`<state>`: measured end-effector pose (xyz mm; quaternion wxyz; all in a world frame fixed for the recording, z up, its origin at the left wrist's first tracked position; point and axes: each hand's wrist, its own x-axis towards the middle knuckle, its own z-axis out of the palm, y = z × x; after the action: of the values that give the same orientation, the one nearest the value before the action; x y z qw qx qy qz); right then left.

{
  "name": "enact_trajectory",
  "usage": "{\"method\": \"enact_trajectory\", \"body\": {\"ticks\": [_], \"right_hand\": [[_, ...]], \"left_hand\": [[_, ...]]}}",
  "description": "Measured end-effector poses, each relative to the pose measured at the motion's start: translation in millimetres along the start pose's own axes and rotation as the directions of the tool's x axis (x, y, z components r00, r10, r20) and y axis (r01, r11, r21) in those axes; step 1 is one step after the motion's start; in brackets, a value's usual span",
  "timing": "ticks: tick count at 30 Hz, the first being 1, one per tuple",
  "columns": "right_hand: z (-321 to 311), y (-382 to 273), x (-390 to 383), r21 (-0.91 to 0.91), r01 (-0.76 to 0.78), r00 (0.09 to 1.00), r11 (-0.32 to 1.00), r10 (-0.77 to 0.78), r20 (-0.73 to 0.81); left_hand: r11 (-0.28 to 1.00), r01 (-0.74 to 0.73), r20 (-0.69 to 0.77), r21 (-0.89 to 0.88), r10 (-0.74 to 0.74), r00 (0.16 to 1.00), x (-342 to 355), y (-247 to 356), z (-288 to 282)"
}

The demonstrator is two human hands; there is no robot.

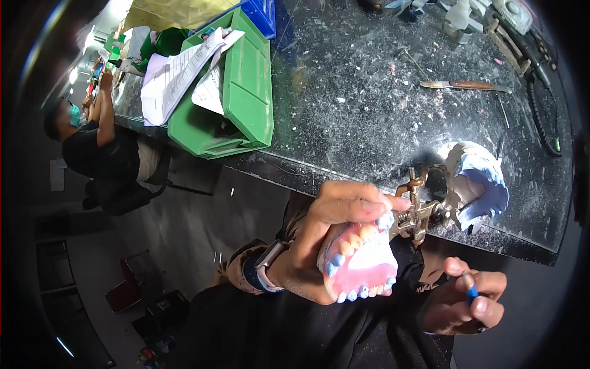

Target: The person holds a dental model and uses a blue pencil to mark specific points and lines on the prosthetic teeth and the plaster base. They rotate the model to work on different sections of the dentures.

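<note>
My left hand (313, 234) grips a dental model (358, 269) with pink wax gums, cream teeth and several blue teeth, its fingers curled over the top and side. Right behind it at the bench edge is a brass articulator (416, 206); I cannot tell whether the held model is attached to it. A white and lilac-blue plaster cast (488, 190) sits on the bench beside the articulator. Lower right, my right hand (467, 301) has its fingers closed on a slim instrument (472, 290) with a blue grip and metal tip, a short way from the model.
The dusty black bench (344, 104) carries a green bin (246, 86) with papers (178, 80), a blue bin (259, 15), a wooden-handled knife (464, 86) and a corded handpiece (525, 49) among other tools. At left, a masked co-worker (98, 154) sits along the bench.
</note>
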<state>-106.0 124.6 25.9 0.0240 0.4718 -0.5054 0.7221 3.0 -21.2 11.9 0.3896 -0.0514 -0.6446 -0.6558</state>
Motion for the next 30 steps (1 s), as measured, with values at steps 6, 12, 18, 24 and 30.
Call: {"method": "enact_trajectory", "body": {"ticks": [6, 12, 18, 24, 30], "right_hand": [[-23, 19, 11, -0.229, 0.058, 0.976, 0.972, -0.103, -0.191], [-30, 32, 44, -0.626, -0.237, 0.965, 0.743, 0.104, -0.241], [-40, 44, 58, -0.802, -0.281, 0.946, 0.527, 0.291, -0.14], [-46, 33, 56, -0.366, -0.294, 0.955, 0.883, 0.285, -0.079], [-36, 44, 48, -0.275, -0.242, 0.912, 0.93, 0.315, 0.263]], "left_hand": [[1.0, -0.007, 0.003, -0.007, 0.007, 1.0, 1, -1, -2], [1.0, 0.018, 0.003, 0.017, -0.018, 1.0, 3, 2, -2], [0.996, 0.052, -0.025, 0.078, -0.05, 0.998, 8, 8, 3], [0.996, 0.047, -0.02, 0.071, -0.046, 0.999, 10, 8, 3], [0.997, 0.046, -0.013, 0.061, -0.046, 0.999, 11, 5, 0]]}}
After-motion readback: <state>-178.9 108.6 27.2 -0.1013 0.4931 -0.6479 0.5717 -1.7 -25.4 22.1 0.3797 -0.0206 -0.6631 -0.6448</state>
